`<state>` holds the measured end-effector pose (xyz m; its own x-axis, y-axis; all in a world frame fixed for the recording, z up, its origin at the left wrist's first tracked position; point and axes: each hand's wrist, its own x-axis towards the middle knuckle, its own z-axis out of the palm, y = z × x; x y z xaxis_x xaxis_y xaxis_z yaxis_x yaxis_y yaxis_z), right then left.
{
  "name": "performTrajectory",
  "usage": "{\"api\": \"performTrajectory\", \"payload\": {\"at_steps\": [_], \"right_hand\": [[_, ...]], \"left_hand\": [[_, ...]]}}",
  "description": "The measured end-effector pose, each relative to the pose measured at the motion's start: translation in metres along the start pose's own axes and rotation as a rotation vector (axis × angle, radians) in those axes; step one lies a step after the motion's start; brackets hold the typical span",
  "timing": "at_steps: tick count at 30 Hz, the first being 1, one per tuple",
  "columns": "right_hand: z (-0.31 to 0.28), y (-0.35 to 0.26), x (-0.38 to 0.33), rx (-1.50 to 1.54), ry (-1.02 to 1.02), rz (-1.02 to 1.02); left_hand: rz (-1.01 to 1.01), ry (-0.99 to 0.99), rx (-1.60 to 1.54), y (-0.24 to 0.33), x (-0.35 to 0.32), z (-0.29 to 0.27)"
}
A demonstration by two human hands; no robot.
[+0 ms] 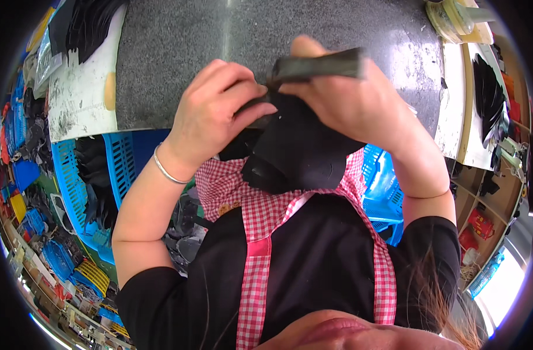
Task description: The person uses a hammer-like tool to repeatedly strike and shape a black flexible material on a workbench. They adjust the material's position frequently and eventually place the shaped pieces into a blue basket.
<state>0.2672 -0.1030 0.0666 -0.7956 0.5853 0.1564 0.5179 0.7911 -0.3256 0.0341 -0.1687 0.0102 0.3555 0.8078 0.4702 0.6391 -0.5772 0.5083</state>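
The 1 speckled grey stone tabletop (190, 52) spreads beyond both hands. Below the left hand stand blue slatted plastic crates (74, 186) holding dark pieces; at least 2 show on that side, and 1 more blue crate (383, 192) sits under the right forearm.

Between the hands hangs 1 soft black shaped fabric piece (301, 146), held up close against the red-and-white checked apron (255, 216).

The left hand (220, 111), 1 thin silver bangle (167, 172) on its wrist, pinches the top edge of the black piece with fingers closed. The right hand (354, 105) is clamped around 1 flat dark grey bar-shaped tool (319, 65), its end meeting the fabric just beside the left fingertips. The 2 hands are together.

The step in hand looks like working the tool along the piece's upper edge. The next move probably calls for the left pinch to hold steady while the right hand guides the tool.
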Motion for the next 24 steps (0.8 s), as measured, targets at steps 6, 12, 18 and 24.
{"api": "performTrajectory", "payload": {"at_steps": [6, 12, 18, 24], "right_hand": [[0.013, 0.007, -0.017, 0.076, 0.072, 0.083], [-0.010, 0.058, -0.061, -0.114, 0.371, 0.622], [-0.032, 0.211, -0.201, -0.493, 0.287, 1.292], [-0.055, 0.296, -0.307, -0.737, 0.294, 1.278]], "left_hand": [[0.201, -0.273, -0.050, 0.028, -0.002, 0.000], [0.125, -0.245, 0.230, 0.041, -0.021, 0.011], [0.380, -0.272, 0.102, 0.068, -0.017, 0.021], [0.149, -0.584, -0.071, 0.053, -0.065, 0.028]]}}
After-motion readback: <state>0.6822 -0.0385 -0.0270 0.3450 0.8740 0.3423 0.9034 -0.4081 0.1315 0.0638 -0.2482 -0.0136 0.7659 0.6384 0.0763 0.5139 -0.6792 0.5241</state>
